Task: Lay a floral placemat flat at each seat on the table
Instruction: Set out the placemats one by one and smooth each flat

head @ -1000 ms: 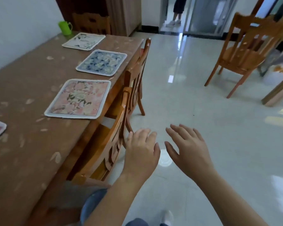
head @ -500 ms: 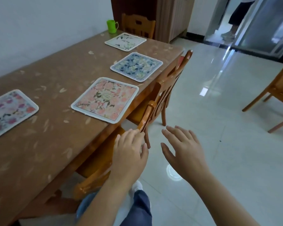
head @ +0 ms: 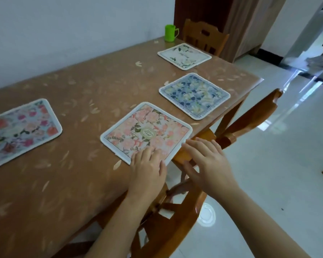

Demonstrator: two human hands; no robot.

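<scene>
Both hands are open and empty: left hand [head: 147,164] on pink floral placemat [head: 146,132], right hand [head: 207,162] at its edge; dragging could skew it off the table [head: 82,90].

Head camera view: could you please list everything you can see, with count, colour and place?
Table: one, brown with pale leaf pattern, against the white wall.
Pink placemat: one, pink floral, near table edge, by the hands.
Blue placemat: one, blue and white floral, further along the same edge.
White placemat: one, white with green sprigs, at the far end.
Red placemat: one, red and pink floral, left, partly cut off.
Mug: one, green, far corner by the wall.
Chairs: three wooden; near, next, far end.
Floor: white glossy tiles, right.
Left hand: fingers over the pink placemat's near corner.
Right hand: open, over the near chair.
</scene>
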